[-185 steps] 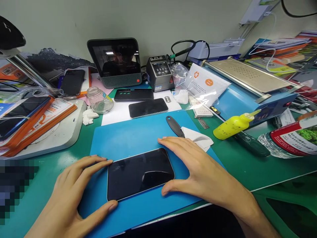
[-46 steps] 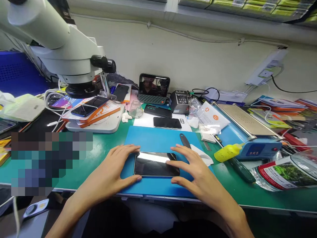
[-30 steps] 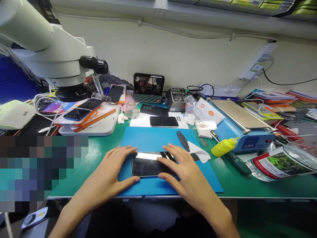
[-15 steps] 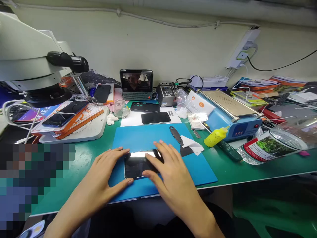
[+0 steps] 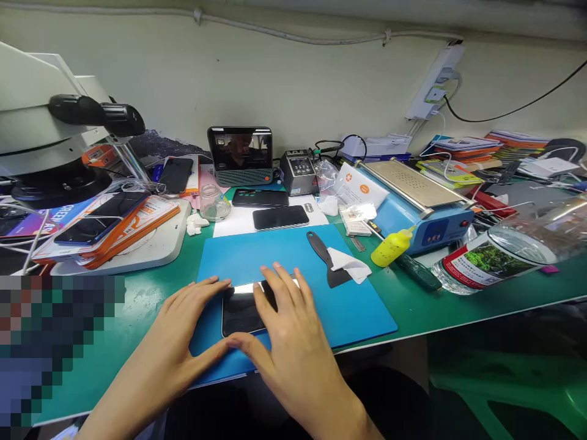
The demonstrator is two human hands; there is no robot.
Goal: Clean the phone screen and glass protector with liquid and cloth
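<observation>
A smartphone (image 5: 239, 308) lies screen up on a blue mat (image 5: 233, 253), its dark glass reflecting a bright band. My left hand (image 5: 186, 333) is open around the phone's left end, fingertips by the far left corner and thumb by the near left corner. Across the phone's right part rests my right hand (image 5: 291, 324), open with fingers spread and stretched over the glass. The two thumb tips meet at the phone's near edge. The right portion of the phone is hidden under my right hand. A black scraper (image 5: 323, 253) lies on the mat with a white wipe (image 5: 353, 266) over its blade.
Behind the mat lie another dark phone (image 5: 280, 217) and a black phone case (image 5: 260, 197). To the right are a yellow bottle (image 5: 391, 247), a blue heating plate (image 5: 426, 217) and a large clear plastic jar (image 5: 495, 260). A microscope (image 5: 50, 134) overhangs the left side.
My right hand has shifted left over the phone, and its thumb has come to my left thumb at the near edge. The camera view has turned slightly right.
</observation>
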